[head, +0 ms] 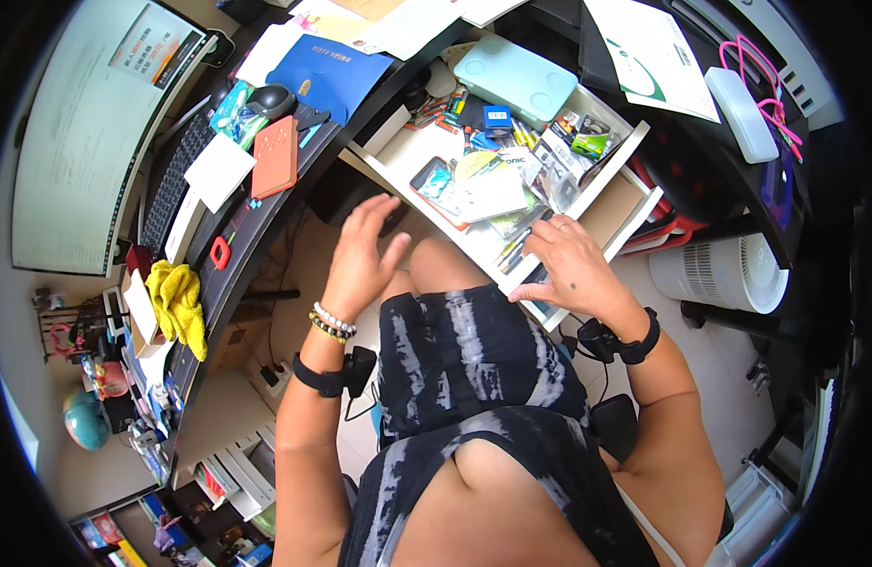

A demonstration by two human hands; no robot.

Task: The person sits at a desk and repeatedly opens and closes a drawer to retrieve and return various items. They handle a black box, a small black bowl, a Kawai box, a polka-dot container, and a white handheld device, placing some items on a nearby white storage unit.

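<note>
An upper white drawer [421, 205] is pulled out, filled with mixed small items. My right hand [567, 266] grips its front panel near the corner, fingers over the inside and thumb outside. Several pens [512, 249] lie beside those fingers. Deeper in are a white packet [489, 197], a phone-sized case with an orange rim [436, 186], a small blue box [497, 120], several batteries [453, 106] and a light-blue plastic box [514, 78] at the back. My left hand [361, 259] hovers left of the drawer, fingers apart and holding nothing.
A lower drawer [613, 212] is partly out beneath. On the left desk are a monitor [88, 142], a keyboard [173, 177], a mouse [271, 100], an orange notebook [275, 157], a blue folder [322, 74] and a yellow cloth [175, 301]. A white cylindrical appliance [719, 273] stands right.
</note>
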